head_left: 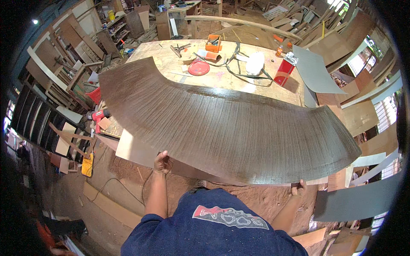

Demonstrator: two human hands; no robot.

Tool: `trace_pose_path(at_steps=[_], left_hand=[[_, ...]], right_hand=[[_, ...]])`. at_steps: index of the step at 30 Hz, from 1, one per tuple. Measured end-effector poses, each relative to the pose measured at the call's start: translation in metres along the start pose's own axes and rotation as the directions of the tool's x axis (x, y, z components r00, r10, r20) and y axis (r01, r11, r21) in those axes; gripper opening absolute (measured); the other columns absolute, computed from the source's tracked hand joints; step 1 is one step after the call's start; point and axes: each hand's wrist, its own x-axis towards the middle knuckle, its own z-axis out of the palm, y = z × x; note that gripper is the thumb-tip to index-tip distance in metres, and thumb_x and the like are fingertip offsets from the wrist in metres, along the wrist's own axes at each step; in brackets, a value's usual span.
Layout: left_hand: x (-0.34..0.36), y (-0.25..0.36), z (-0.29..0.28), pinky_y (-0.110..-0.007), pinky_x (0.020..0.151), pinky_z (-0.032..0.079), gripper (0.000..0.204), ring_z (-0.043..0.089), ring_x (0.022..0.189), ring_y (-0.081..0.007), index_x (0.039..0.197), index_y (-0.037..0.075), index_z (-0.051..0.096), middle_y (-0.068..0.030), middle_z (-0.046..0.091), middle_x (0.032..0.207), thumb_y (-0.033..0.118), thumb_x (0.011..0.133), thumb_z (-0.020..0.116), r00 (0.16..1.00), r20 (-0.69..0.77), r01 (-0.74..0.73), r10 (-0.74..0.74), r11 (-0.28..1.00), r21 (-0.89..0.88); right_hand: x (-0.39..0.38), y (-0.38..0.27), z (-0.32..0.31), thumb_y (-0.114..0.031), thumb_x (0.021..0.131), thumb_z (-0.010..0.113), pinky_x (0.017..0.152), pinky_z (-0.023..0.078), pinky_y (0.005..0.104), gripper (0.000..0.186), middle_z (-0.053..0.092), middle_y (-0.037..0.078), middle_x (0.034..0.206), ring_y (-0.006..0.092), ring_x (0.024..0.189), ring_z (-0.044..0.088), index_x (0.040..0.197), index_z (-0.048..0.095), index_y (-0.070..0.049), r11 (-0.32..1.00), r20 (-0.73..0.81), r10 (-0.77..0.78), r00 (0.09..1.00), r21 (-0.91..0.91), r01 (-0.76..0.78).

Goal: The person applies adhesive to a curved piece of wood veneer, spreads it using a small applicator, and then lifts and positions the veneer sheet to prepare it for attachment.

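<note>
A large curved dark brown wood-grain sheet [226, 132] spans the middle of the view, over a pale plywood-topped workbench [141, 51]. My left hand [163, 161] is closed on the sheet's near edge, left of centre, thumb upward. My right hand [299, 187] grips the same edge toward the right, its fingers partly hidden beneath it. Paler boards [128, 145] show under the sheet at the left. On the bench behind it lie a red lid [198, 68], an orange box of tools [213, 42], black straps with a white object [255, 64] and a red can [285, 70].
A red heat gun or power tool [98, 116] sits at the bench's left end, near a red bucket [95, 94]. A yellow object [87, 165] and a cord lie on the dirt floor [111, 179] at left. Leaning boards and sheets [350, 200] crowd the right side; stacked timber fills the back.
</note>
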Motion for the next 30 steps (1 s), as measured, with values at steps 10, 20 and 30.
trace_pose_path(at_steps=[10,20,30], left_hand=[[0.006,0.016,0.012,-0.038,0.097,0.06,0.011,0.073,0.096,-0.023,0.092,0.004,0.068,-0.0081,0.074,0.095,0.006,0.081,0.066,0.991,0.098,-0.09,0.094,0.995,-0.05],[-0.073,0.008,0.014,-0.048,0.108,0.051,0.06,0.066,0.12,-0.0316,0.133,-0.001,0.059,-0.0147,0.067,0.129,0.013,0.075,0.068,0.962,0.078,-0.26,0.262,0.965,-0.029],[-0.176,0.005,0.026,-0.048,0.108,0.051,0.056,0.065,0.117,-0.0327,0.13,-0.002,0.06,-0.0158,0.069,0.124,0.014,0.077,0.064,0.952,0.142,-0.27,0.27,0.963,-0.018]], right_hand=[[0.007,-0.018,0.048,-0.01,0.065,0.076,0.112,0.047,0.0478,0.066,0.067,0.011,0.128,0.0345,0.122,0.061,0.129,0.063,-0.002,0.997,0.038,-0.04,0.998,-0.061,0.042],[-0.027,-0.067,0.082,-0.009,0.066,0.07,0.106,0.05,0.0472,0.072,0.065,0.012,0.127,0.0339,0.116,0.062,0.136,0.056,-0.003,0.99,0.148,-0.073,0.986,-0.112,0.09],[-0.047,-0.091,0.076,-0.01,0.07,0.066,0.109,0.047,0.0469,0.072,0.063,0.014,0.131,0.0345,0.121,0.06,0.139,0.053,0.0,0.985,0.175,0.095,0.98,-0.158,-0.067]])
